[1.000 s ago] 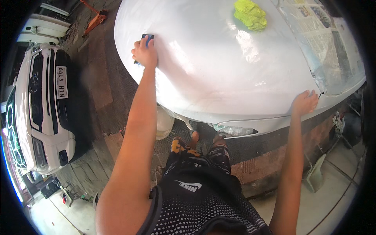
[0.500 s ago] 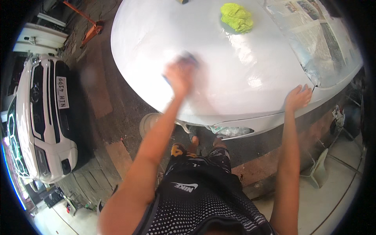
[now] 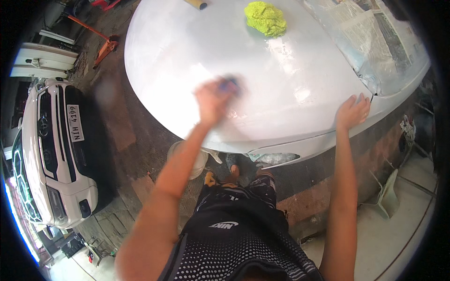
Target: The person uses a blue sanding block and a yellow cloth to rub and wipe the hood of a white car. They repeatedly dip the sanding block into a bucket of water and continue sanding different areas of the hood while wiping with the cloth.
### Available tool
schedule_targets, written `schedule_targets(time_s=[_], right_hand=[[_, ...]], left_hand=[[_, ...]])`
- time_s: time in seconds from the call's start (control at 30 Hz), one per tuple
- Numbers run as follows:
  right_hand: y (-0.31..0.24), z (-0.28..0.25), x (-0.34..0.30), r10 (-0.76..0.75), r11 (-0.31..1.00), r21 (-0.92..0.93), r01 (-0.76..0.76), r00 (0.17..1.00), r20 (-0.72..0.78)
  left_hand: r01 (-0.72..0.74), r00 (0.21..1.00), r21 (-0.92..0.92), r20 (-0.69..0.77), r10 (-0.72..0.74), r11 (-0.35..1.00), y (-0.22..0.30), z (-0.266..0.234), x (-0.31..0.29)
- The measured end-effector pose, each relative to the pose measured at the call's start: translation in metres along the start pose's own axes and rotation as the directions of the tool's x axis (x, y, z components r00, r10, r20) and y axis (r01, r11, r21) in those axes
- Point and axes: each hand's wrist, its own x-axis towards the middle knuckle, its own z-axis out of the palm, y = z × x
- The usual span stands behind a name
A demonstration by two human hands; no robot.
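Note:
A white car hood [image 3: 164, 79] spreads out in front of me, glossy and wet-looking in places. My left hand [image 3: 209, 104], smeared by motion, is closed round a small dark blue pad [image 3: 229, 87] pressed to the hood left of its middle. The pad's exact kind is too blurred to make out. Over at the right, my right hand [image 3: 352, 112] lies on the hood's side edge by the windshield corner, fingers stretched out and holding nothing. Farther up the hood sit a crumpled yellow-green cloth [image 3: 266, 19] and a tan tube-like roll [image 3: 197, 4].
Plastic sheeting and newspaper [image 3: 368, 40] cover the windshield. Plastic also fills the headlight opening [image 3: 279, 158]. A pale bucket [image 3: 194, 164] stands by my feet. To the left are a parked white vehicle [image 3: 77, 187] and an orange floor jack [image 3: 107, 50]. A white chair [image 3: 386, 196] is at right.
My left hand has shifted slightly over the hood with the blue pad. The right hand keeps its place on the edge. The view has tilted a little, showing more of the roll.

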Motion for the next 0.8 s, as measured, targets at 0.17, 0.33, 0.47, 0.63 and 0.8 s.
schedule_targets(time_s=[0.17, 0.33, 0.47, 0.63, 0.8], right_hand=[[-0.018, 0.022, -0.004, -0.078, 0.997, 0.023, 0.078, 0.997, -0.008], [0.003, 0.008, 0.001, -0.025, 1.000, 0.002, 0.025, 1.000, -0.007], [-0.005, 0.010, 0.001, -0.010, 1.000, -0.024, 0.011, 1.000, 0.021], [-0.010, 0.025, 0.000, -0.044, 0.999, -0.021, 0.044, 0.999, 0.017], [-0.005, 0.012, 0.002, -0.006, 0.999, -0.052, 0.008, 0.999, 0.036]], left_hand=[[0.583, 0.803, 0.209, -0.291, -0.520, 0.785, -0.100, -0.010, 0.065], [-0.027, 0.996, 0.044, -0.082, 0.030, 0.999, 0.011, 0.008, -0.034], [0.492, 0.856, 0.122, -0.246, -0.454, 0.862, -0.085, -0.038, 0.006], [0.130, 0.969, 0.083, -0.224, -0.109, 0.988, -0.036, 0.008, -0.065], [0.179, 0.978, -0.130, -0.080, -0.191, 0.975, -0.094, -0.035, -0.060]])
